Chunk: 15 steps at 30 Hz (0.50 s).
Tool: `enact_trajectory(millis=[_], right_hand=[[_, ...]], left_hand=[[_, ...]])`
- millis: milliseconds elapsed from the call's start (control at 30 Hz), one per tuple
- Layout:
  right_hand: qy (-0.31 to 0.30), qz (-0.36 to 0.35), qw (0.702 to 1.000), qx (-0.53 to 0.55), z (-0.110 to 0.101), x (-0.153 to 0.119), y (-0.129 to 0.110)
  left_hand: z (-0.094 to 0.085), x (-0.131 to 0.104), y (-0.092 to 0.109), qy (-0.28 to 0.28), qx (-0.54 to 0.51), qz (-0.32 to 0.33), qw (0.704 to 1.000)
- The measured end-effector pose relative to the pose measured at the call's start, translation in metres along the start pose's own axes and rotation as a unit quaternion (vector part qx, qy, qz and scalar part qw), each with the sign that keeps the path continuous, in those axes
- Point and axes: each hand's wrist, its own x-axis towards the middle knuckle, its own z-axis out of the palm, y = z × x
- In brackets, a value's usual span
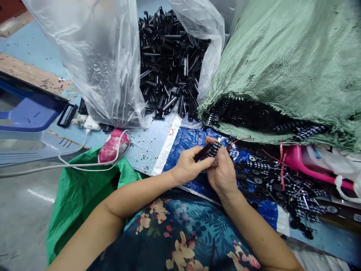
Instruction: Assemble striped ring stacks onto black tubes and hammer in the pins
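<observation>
My left hand (188,165) is closed around a black plastic part (200,154) with a slim, straight body. Pinched in the fingers of my right hand (223,171) is a small black-and-white checked piece (214,149). Both pieces meet between my hands, above a blue plastic sheet (180,148); whether they are joined I cannot tell. Beyond my hands, many similar black plastic parts (172,67) spill from a clear plastic bag (109,67). On the right, more checked pieces (282,199) lie scattered among black discs (258,180).
A green woven sack (282,64) slumps at the right, checked pieces in its mouth. Beside it is a pink-rimmed container (301,165). At left are a pink bundle (113,145), a white cable (70,165), a bright green bag (81,203) and a blue plastic chair (34,113).
</observation>
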Motion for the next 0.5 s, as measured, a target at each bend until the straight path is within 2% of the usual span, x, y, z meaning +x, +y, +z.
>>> enact_trajectory(millis=[67,100,200,267,400,500], right_hand=[[-0.06,-0.097,0.988,-0.109,-0.012,-0.002,0.002],[-0.091,-0.157,0.968,-0.172,-0.02,-0.002,0.002],[-0.168,-0.321,0.871,-0.332,-0.039,-0.002,0.0],[-0.187,-0.38,0.824,-0.377,-0.044,-0.002,-0.003],[-0.157,-0.412,0.81,-0.387,-0.04,-0.008,-0.01],[-0.157,-0.436,0.801,-0.38,-0.033,-0.015,-0.012]], left_hand=[[-0.005,-0.002,0.001,0.013,-0.009,-0.026,1.0],[-0.009,-0.003,0.002,0.015,-0.018,-0.037,0.999],[-0.018,-0.008,0.006,-0.004,-0.042,-0.06,0.997],[-0.018,-0.01,0.007,-0.012,-0.049,-0.069,0.996],[-0.011,-0.013,0.006,0.034,-0.05,-0.083,0.995],[-0.007,-0.014,0.006,0.055,-0.04,-0.052,0.996]])
